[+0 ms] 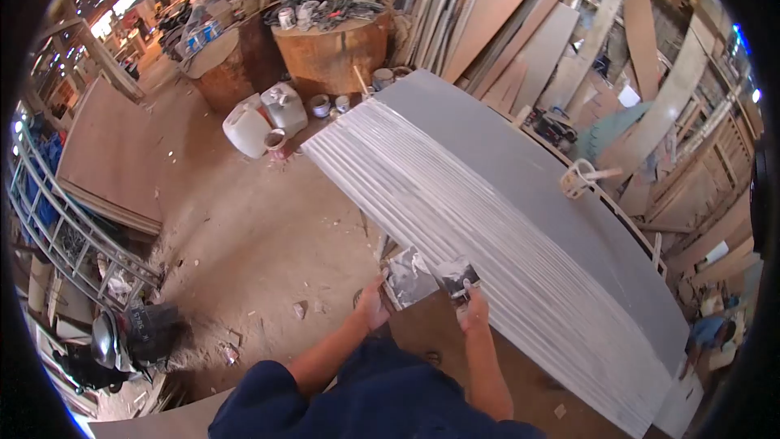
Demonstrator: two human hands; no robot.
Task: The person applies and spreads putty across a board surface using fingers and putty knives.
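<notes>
- Two jugs [265, 120] stood on the floor at the far left of the work, well apart from the hands.
- The left hand [372, 306] pinched a smeared flat sheet [411, 278] by its left edge, fingers closed on it.
- Just beside it, the right hand [473, 311] held a smaller smeared piece [458, 273], thumb pressed on top; the fingers beneath could not be seen.
- Both pieces were up in front of the body, near the board's close edge.
- The step in hand looked like handling smeary stuff between the two pieces; the next move seemed to call for steady grips and level pieces.
- The long board [513, 172] lay beyond, pale streaks along its nearer half.
- A pot [575, 182] sat at its far edge.
</notes>
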